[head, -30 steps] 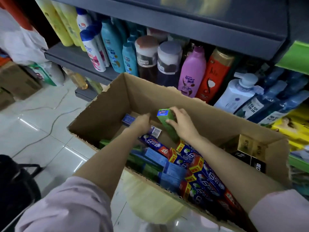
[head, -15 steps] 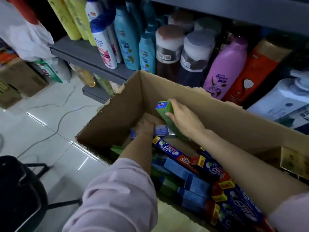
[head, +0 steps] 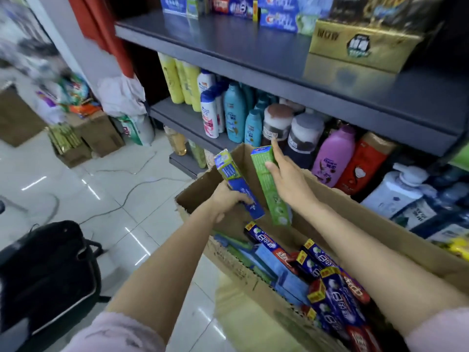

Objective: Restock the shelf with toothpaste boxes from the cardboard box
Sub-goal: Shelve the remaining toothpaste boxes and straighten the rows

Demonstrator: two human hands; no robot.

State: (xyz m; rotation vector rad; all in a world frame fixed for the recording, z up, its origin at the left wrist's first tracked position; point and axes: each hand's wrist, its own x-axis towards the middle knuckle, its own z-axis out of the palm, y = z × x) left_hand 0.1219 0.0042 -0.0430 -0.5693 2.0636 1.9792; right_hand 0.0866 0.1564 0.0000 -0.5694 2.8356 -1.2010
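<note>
An open cardboard box (head: 380,219) stands in front of the shelves with several toothpaste boxes (head: 327,280) piled inside. My left hand (head: 225,201) grips a blue toothpaste box (head: 236,184), lifted above the carton's left corner. My right hand (head: 286,179) holds a green toothpaste box (head: 269,184) upright beside it, fingers along its side and thumb behind. The upper grey shelf (head: 241,39) carries blue toothpaste boxes (head: 276,19) at its back and a gold carton (head: 360,47) on the right.
The lower shelf (head: 187,123) is packed with shampoo bottles (head: 234,115) and jars. A black bag (head: 48,273) sits on the tiled floor at left. Brown cartons (head: 101,133) and plastic bags stand further back on the left.
Both hands have risen out of the carton. The left hand took hold of a blue box and lifted it; the right raised the green box. The view has tilted up to the upper shelf.
</note>
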